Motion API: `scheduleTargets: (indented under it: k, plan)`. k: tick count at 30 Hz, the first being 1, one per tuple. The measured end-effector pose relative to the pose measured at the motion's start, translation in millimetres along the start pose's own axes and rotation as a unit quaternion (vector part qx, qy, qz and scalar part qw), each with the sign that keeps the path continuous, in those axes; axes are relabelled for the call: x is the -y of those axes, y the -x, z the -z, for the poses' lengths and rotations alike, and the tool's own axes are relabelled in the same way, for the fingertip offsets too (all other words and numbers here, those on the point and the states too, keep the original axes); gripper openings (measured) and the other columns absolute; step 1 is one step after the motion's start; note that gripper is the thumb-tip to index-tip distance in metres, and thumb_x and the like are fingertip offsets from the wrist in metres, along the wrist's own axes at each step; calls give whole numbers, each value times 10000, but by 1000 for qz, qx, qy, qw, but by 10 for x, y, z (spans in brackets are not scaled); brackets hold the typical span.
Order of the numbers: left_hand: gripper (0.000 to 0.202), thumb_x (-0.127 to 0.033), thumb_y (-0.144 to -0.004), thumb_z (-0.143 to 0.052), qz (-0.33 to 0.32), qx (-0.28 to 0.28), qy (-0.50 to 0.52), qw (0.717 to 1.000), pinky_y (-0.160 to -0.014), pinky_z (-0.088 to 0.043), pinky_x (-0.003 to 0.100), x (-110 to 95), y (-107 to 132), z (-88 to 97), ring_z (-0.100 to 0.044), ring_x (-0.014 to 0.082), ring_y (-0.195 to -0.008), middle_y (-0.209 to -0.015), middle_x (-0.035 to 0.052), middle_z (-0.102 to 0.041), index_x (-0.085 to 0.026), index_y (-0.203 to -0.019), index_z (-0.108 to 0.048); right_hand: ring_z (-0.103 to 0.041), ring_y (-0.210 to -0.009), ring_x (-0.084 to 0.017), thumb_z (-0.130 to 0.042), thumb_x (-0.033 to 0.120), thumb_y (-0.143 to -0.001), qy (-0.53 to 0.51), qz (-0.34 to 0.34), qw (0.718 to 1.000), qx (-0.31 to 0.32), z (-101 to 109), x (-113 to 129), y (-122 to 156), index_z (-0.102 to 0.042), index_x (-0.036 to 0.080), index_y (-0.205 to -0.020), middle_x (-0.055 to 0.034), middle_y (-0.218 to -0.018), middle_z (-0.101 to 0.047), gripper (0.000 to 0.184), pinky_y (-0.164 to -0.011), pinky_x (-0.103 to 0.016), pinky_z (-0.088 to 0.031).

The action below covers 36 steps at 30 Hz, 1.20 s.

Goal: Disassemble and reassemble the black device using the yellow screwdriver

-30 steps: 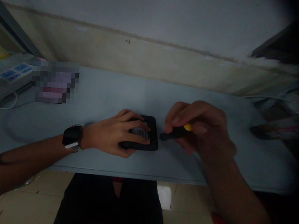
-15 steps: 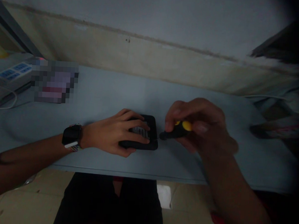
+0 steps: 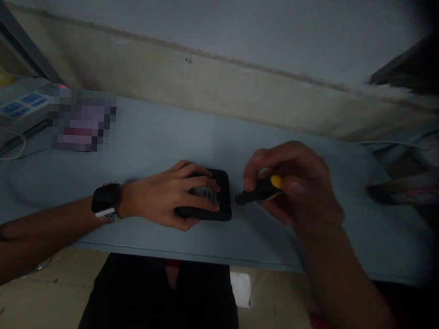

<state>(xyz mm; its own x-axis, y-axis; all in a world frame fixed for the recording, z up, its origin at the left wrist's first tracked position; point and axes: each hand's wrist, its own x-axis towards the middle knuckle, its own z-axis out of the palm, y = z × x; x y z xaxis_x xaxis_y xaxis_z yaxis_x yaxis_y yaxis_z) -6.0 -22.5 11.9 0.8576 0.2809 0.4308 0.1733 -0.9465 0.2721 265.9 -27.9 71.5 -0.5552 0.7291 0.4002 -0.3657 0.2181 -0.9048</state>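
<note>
Cable [image 3: 7,149] and power strip [image 3: 21,106] occupy the far left of the table [image 3: 151,131], well apart from your hands; a pixelated patch sits just to their right. Your left forearm enters from the lower left, with a dark watch [image 3: 105,201] on the wrist. Your left hand [image 3: 162,197] lies over the black device [image 3: 225,187] near the table's front edge. The fingers are draped across its top face and the thumb is tucked against its near side, so the hand is closed on the device and holds it flat on the table. A lighter ribbed panel shows between the fingers.

Immediately to the right, your right hand [image 3: 301,188] is closed around the screwdriver [image 3: 258,192], which has a black handle with a yellow end. The tool lies nearly level and points left. Its thin tip meets the right edge of the device, though the dim light hides the exact point of contact. Further right, blurred dark objects rest on the table, too indistinct to identify. Below the table edge are your dark-clad lap and a pale tiled floor [image 3: 31,302].
</note>
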Motion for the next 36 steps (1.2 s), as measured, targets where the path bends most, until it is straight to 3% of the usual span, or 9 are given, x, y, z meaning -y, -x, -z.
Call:
scheduleTargets:
  k: [3,8,13,16,19,23,27,31,36]
  plan:
    - [401,-303,-975,-734,2,5,6,1000,-1143,-475,576,-5,-1,1,-541,385,-1408,-1492,131,-661,-250,-1373,-713,-501,-380,-20,-686,278,-1016,14,-2,1000,5,11,10,18,-853,179,-1120,-75,-1026,-767,220,-261,-162,-342]
    - [407,-307,-968,-748,7,4,8,1000,-1154,-471,577,-8,-3,1,-546,380,-1398,-1478,125,-668,-255,-1371,-714,-548,-449,-53,-825,220,-901,56,43,997,-9,-8,-15,-11,-836,213,-1050,-76,-1064,-803,150,-301,-180,-404]
    - [420,-292,-952,-756,4,-2,14,1000,-1141,-482,583,-5,-7,-2,-556,387,-1388,-1440,127,-685,-255,-1368,-717,-654,-560,-120,-946,230,-803,45,52,998,-13,-11,-36,-42,-779,250,-1030,-18,-816,-789,283,-490,-215,-548]
    - [408,-294,-962,-742,5,1,13,1000,-1141,-481,580,-3,-4,-7,-549,386,-1394,-1466,126,-673,-253,-1367,-717,-560,-488,-80,-827,326,-931,28,28,999,-3,-1,-3,-32,-819,229,-1097,-25,-840,-759,193,-364,-182,-408]
    - [396,-303,-978,-729,3,2,6,1000,-1145,-475,571,-2,1,-10,-541,379,-1404,-1485,124,-665,-255,-1370,-715,-456,-408,-35,-698,282,-1006,13,-6,1000,20,10,31,-27,-851,200,-1099,-55,-959,-768,197,-278,-178,-296]
    - [399,-317,-975,-732,8,7,5,1000,-1149,-475,569,-2,-2,-8,-544,373,-1403,-1483,115,-670,-273,-1372,-711,-582,-499,-57,-787,225,-930,41,51,998,24,28,0,-63,-839,201,-1054,-55,-1014,-802,136,-375,-177,-443]
    - [383,-318,-976,-731,5,4,3,1000,-1154,-473,564,-1,-1,-6,-544,374,-1408,-1464,114,-678,-269,-1355,-720,-727,-701,-135,-913,212,-822,47,90,995,25,37,-66,-97,-748,238,-981,-7,-845,-796,231,-563,-210,-568]
    - [397,-328,-980,-730,10,8,4,1000,-1168,-464,557,4,10,-11,-539,373,-1417,-1472,103,-674,-277,-1374,-711,-617,-517,-119,-940,295,-823,37,69,997,21,35,-73,-74,-733,274,-1095,35,-705,-708,343,-490,-223,-526]
    - [406,-319,-973,-733,7,-1,6,1000,-1152,-476,555,5,11,-19,-546,372,-1402,-1466,112,-675,-280,-1376,-711,-482,-423,-40,-703,272,-1006,-2,13,999,45,30,-13,-40,-819,191,-1139,-58,-971,-795,194,-305,-177,-335]
